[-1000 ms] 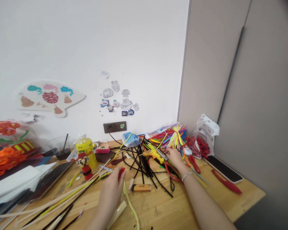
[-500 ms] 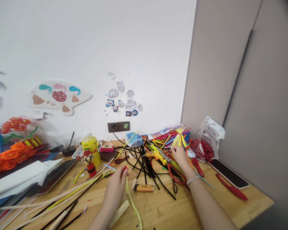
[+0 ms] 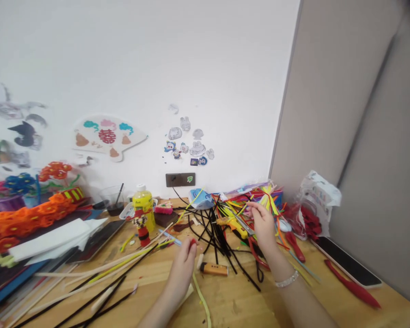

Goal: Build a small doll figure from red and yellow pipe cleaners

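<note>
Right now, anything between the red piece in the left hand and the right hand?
Yes: from the red piece toward the right hand lie black pipe cleaners, a yellow tool and scissors blades. They look low on the table, so a hand could probably pass above; one view can't confirm clearance.

The person's left hand (image 3: pixel 184 255) is sitting just left of the lighter (image 3: pixel 214 269), fingers bending toward the thumb in a pinch. The right hand (image 3: pixel 262 223) is sitting beyond and right of the lighter, fingers pointing leftward. The left forearm (image 3: pixel 168 291) and right forearm (image 3: pixel 295 291) are slanting inward, flanking the lighter.
</note>
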A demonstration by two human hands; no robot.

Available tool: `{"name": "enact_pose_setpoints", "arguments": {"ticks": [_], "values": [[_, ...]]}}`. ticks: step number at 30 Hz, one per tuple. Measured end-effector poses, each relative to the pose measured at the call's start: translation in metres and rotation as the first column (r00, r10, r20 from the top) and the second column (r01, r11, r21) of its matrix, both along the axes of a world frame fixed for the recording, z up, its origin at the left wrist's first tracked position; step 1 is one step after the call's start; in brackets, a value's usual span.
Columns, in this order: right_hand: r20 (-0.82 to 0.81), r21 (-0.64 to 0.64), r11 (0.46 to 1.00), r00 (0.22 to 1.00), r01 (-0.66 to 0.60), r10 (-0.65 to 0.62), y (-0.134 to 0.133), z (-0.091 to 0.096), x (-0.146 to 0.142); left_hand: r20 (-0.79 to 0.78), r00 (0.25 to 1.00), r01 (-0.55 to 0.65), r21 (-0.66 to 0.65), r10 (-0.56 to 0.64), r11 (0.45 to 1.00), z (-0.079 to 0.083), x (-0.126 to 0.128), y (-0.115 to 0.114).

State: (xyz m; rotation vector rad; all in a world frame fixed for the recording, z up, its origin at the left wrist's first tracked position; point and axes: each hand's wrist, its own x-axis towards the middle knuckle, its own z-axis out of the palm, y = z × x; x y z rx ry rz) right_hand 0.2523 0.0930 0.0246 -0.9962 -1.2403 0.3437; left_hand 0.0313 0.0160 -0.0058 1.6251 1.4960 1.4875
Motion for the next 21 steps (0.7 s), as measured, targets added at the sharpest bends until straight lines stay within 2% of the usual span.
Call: {"name": "enact_pose_setpoints", "arguments": {"ticks": [2,4,6,7,9,14,18,21], "values": [[0.075,0.028,0.999,0.997,0.029,-0.031,0.0,-0.001,-0.003,-0.002,1.0,0.017,-0.011,-0.017,1.0,0.001,0.001,-0.001],[0.248,0.062,0.985,0.954,0.16,-0.171,0.003,0.0,0.003,-0.005,0.999,0.035,-0.021,-0.035,0.999,0.002,0.001,-0.001],[0.472,0.03,0.945,0.829,0.326,-0.301,0.006,0.0,0.017,-0.007,0.999,0.051,-0.029,-0.051,0.998,0.002,0.0,0.0],[0.581,-0.014,0.914,0.748,0.405,-0.322,0.009,0.0,0.026,-0.009,0.998,0.058,-0.034,-0.058,0.998,0.002,0.0,0.001],[0.688,-0.089,0.875,0.665,0.476,-0.291,0.015,-0.003,0.042,-0.013,0.998,0.066,-0.041,-0.067,0.997,0.001,-0.001,0.002],[0.82,-0.178,0.847,0.552,0.501,-0.154,0.029,-0.025,0.058,-0.027,0.996,0.08,-0.054,-0.082,0.995,0.001,0.001,0.002],[0.871,-0.251,0.843,0.491,0.476,-0.018,0.032,-0.04,0.054,-0.036,0.993,0.107,-0.067,-0.109,0.992,0.002,0.001,0.002],[0.879,-0.309,0.823,0.473,0.476,0.057,0.035,-0.045,0.056,-0.039,0.992,0.114,-0.066,-0.116,0.991,0.001,0.0,0.004]]}}
